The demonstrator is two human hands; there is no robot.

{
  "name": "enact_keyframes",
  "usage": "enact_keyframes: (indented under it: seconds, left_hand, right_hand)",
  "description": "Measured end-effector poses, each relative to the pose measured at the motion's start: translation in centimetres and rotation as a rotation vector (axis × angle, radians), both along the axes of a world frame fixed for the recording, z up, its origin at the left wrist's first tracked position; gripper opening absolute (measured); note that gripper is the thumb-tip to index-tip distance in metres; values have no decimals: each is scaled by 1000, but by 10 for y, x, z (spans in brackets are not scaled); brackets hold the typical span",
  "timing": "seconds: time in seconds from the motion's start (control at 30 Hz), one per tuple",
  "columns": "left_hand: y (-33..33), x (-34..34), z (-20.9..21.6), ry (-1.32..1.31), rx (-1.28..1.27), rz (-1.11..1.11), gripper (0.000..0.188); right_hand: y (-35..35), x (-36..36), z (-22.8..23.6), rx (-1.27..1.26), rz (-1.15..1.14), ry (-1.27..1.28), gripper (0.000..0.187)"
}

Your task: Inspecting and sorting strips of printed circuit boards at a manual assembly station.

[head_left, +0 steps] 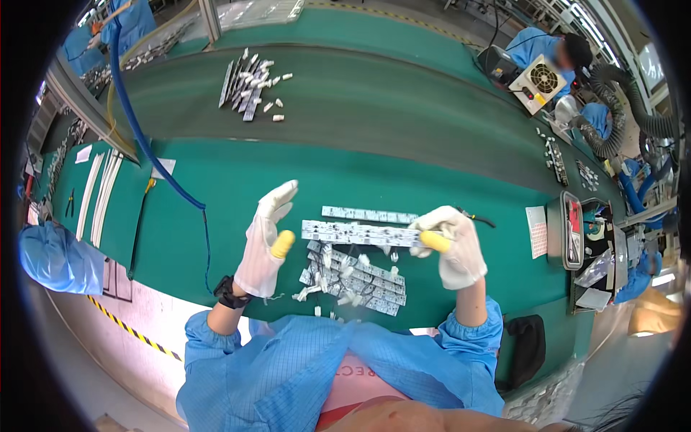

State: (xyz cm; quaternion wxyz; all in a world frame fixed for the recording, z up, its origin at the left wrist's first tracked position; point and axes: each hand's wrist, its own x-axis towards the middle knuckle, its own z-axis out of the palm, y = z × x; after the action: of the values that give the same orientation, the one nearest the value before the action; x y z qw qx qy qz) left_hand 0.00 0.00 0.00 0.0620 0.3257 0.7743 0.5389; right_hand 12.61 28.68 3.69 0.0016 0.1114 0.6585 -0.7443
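Observation:
My right hand (pixel 459 248), in a white glove with a yellow thumb cover, grips the right end of a long white circuit-board strip (pixel 353 233). The strip lies level, its left end unsupported by my other hand. My left hand (pixel 263 241), gloved alike, is raised to the left of that end, fingers stretched and thumb apart, holding nothing. Just beyond the held strip lies another circuit-board strip (pixel 371 214) on the green mat. Nearer to me is a heap of board strips (pixel 367 282) with white connectors and short leads, partly overlapping. Behind my right hand pokes out a dark-handled tool (pixel 481 219).
A dark conveyor belt (pixel 403 144) crosses beyond the mat, carrying a pile of strips (pixel 248 86). A blue hose (pixel 137 122) hangs at left, near white strips (pixel 106 198) and pliers (pixel 70 203). A metal bin (pixel 563 237) stands right. Co-workers sit around.

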Motion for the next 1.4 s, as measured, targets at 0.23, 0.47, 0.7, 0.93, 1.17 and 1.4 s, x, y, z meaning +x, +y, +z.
enact_keyframes:
  seconds: [0.23,0.47,0.7,0.93,1.17,1.4]
  left_hand:
    - [9,16,32,-470,416,-326,56]
    - [6,17,26,-123,53,-108,52]
    - [5,19,25,-112,113,-62,51]
    - [2,23,28,-153,143,-115,49]
    - [-1,19,18,80,163,-106,50]
    - [1,23,26,-167,172,21,51]
  right_hand:
    - [-21,4,16,62,-203,251,23]
    - [-15,5,12,107,-267,218,58]
    - [-2,20,8,109,-244,166,52]
    - [3,26,5,208,-248,193,65]
    - [-3,28,10,243,-280,247,51]
    - [3,31,13,145,-154,265,58]
